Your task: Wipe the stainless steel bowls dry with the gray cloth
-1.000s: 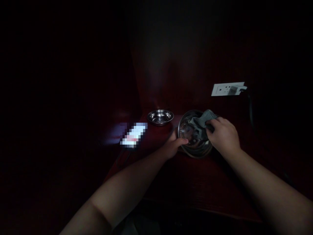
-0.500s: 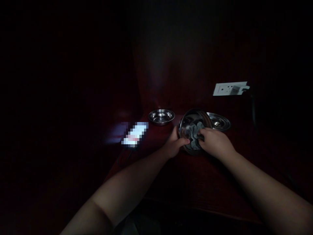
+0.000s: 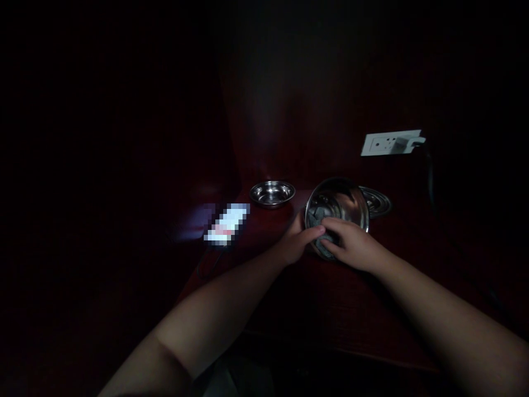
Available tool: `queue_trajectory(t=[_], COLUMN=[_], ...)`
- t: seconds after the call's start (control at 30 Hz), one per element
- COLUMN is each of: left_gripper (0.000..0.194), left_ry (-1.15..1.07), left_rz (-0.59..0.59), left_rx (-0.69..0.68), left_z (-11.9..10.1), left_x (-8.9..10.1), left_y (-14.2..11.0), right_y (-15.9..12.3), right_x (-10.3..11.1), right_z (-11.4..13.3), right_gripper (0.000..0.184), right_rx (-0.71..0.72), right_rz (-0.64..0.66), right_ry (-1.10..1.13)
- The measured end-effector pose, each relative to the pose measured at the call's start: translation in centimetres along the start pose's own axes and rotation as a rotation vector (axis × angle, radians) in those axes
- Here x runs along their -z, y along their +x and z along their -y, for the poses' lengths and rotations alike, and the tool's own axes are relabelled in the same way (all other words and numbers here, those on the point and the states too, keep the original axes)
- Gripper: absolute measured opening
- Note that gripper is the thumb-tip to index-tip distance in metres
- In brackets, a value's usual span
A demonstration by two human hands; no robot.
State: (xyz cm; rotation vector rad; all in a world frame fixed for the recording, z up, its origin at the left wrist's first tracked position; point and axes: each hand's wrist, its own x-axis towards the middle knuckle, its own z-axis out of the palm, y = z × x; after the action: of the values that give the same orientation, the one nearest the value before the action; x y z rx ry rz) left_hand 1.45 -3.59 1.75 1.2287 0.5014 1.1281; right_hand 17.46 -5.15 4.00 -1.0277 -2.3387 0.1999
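A shiny metal bowl is tilted with its mouth toward me over the dark red table. My left hand grips its left rim, thumb over the edge and the other fingers behind. Inside, my right hand presses a grey-green cloth against the lower left wall; the fingers are closed on the cloth and partly cover it. Behind the bowl on the right lies a round metal dish or lid, partly hidden. To the left, a small shallow metal bowl stands upright.
At the left table edge lies a lit phone, its screen blurred, with a cable near it. A white wall socket with a plug and hanging cord is at the back right. The surroundings are very dark.
My right hand has moved left with the cloth, from the bowl's middle to its left side near my left thumb. The bowl has turned slightly, its opening showing wider.
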Motion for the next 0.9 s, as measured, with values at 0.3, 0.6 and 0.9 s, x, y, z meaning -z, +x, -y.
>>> queue_trajectory(t=[0.3, 0.6, 0.9], left_gripper=[0.070, 0.069, 0.077], left_ry=[-0.022, -0.013, -0.014], left_rz=[0.144, 0.115, 0.015], left_rx=[0.177, 0.220, 0.192], left_z=[0.1, 0.2, -0.1], left_x=[0.2, 0.1, 0.1], left_y=[-0.2, -0.4, -0.5], right_y=[0.5, 0.4, 0.3], right_x=[-0.3, 0.6, 1.0], right_z=[0.4, -1.7, -2.0], right_gripper=[0.007, 0.016, 0.022], right_rx=[-0.004, -0.227, -0.370], right_rz=[-0.234, -0.396, -0.289], right_ry=[-0.067, -0.339, -0.380])
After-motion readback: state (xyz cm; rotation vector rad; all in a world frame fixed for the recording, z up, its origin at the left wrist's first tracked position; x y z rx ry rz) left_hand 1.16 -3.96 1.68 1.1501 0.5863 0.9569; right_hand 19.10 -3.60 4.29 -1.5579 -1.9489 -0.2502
